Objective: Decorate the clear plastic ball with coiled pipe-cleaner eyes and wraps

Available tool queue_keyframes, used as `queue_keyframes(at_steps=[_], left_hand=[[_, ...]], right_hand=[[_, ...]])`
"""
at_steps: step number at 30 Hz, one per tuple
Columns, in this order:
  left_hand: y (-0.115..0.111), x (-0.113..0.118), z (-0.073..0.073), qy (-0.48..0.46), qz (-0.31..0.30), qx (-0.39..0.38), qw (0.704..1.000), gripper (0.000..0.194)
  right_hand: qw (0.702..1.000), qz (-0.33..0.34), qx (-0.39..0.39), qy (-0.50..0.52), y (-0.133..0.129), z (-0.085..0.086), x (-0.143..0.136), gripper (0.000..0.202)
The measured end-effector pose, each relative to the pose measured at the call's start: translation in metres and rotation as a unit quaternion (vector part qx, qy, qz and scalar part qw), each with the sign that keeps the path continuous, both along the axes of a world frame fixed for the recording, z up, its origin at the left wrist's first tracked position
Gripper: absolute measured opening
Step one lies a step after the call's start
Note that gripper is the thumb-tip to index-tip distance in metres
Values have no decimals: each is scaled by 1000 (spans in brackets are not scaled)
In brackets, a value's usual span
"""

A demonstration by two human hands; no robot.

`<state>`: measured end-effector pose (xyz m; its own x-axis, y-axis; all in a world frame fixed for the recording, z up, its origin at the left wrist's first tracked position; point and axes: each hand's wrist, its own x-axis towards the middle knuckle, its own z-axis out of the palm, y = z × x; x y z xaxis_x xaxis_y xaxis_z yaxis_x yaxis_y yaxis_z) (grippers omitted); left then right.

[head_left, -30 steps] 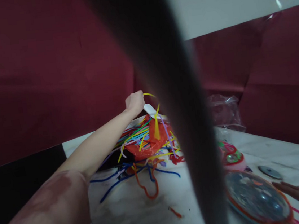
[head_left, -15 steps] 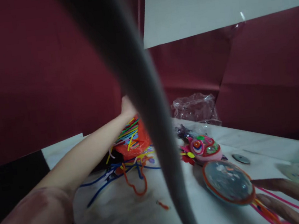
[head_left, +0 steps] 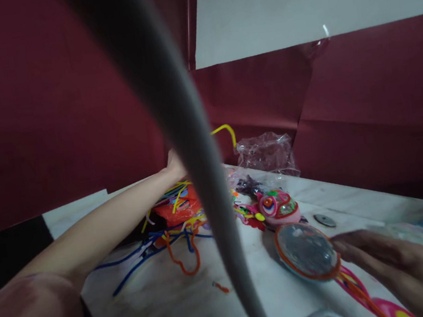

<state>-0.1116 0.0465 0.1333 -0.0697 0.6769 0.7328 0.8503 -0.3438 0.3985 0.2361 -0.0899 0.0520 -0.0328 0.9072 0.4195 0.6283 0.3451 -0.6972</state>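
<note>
My left hand is stretched to the back of the table, its fingers hidden behind a dark blurred band. From behind that band a yellow pipe cleaner sticks up in the air, its end bent down; it appears held by this hand. Below lie bundled pipe cleaners in several colours on a red plastic bag. My right hand is open, fingers stretched out beside a round, hand-mirror-like disc with an orange rim. Its fingertips are at the rim; whether they touch I cannot tell. Pink and orange strands extend from the disc.
A pink animal-faced ornament lies behind the disc, with a small grey disc nearby. Clear plastic packaging stands against the dark red backing. An orange pipe cleaner and a grey one lie on the marbled table.
The yellow pipe cleaner has come into view above the pile. My right hand has moved further into view, its fingers drawn closer together beside the disc. The view has shifted slightly.
</note>
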Motion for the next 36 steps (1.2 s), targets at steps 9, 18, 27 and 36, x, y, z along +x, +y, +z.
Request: queue_keyframes(at_steps=[9, 18, 27, 36], left_hand=[[-62, 42, -29, -46, -145, 36, 988, 26], [-84, 73, -64, -107, -215, -74, 968, 26], [-100, 95, -29, -15, -239, -111, 964, 28], [-131, 158, -48, 44, -416, -166, 893, 20]], right_hand=[[979, 14, 4, 205, 52, 52, -62, 82], [978, 48, -33, 201, 21, 41, -29, 35], [984, -22, -154, 89, -23, 39, -7, 48], [981, 17, -172, 91, -39, 46, -26, 49]])
